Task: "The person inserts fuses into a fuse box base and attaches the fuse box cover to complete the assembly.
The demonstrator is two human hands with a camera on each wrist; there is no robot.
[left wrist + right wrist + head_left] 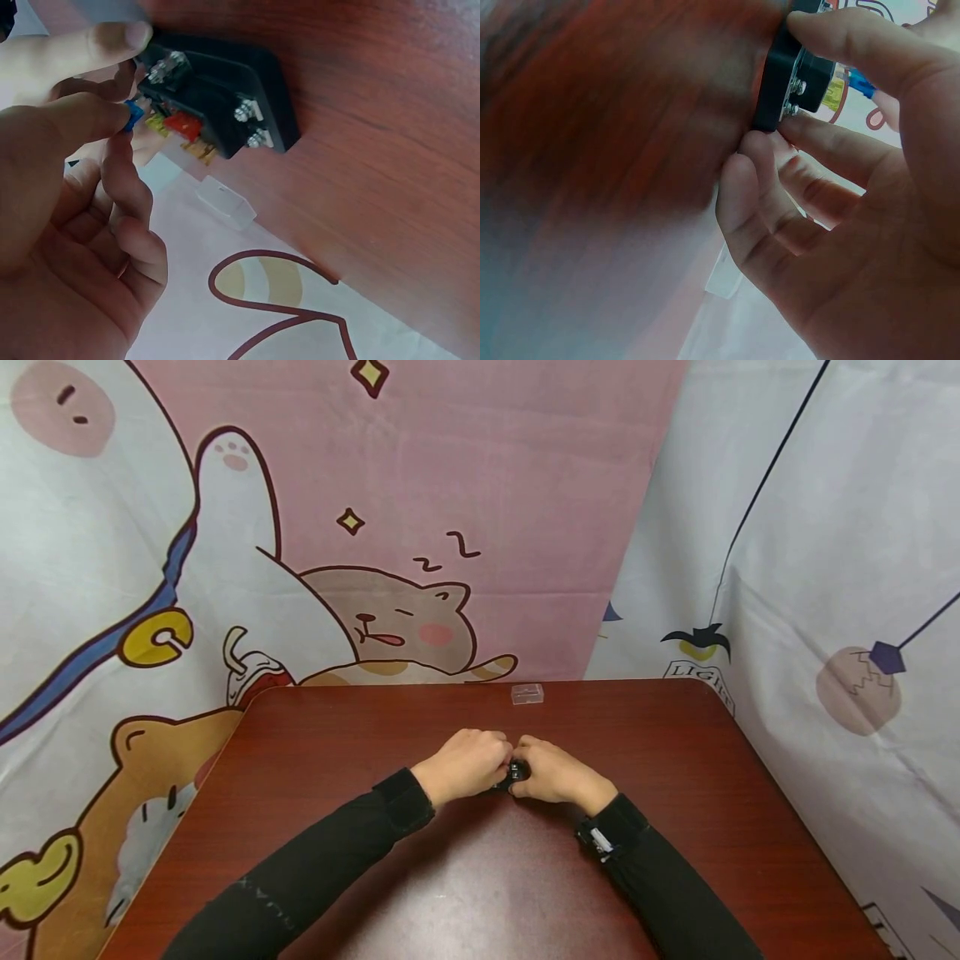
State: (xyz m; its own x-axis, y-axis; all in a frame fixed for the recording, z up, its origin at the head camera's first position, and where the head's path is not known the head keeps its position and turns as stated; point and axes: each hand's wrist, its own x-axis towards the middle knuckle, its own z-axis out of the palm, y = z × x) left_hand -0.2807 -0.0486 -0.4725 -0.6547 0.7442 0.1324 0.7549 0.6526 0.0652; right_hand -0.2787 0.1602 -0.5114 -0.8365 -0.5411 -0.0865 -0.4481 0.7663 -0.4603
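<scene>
Hands (512, 768) hold fuse block (217, 97) over red-brown table (675, 760).

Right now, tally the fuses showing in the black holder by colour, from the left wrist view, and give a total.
Blue fuse, pinched by the left hand: 1
Yellow fuse: 1
Red fuse: 1
Amber fuse, partly hidden under the fuse holder: 1
Total: 4 fuses that can be made out; the right hand grips the holder.
</scene>
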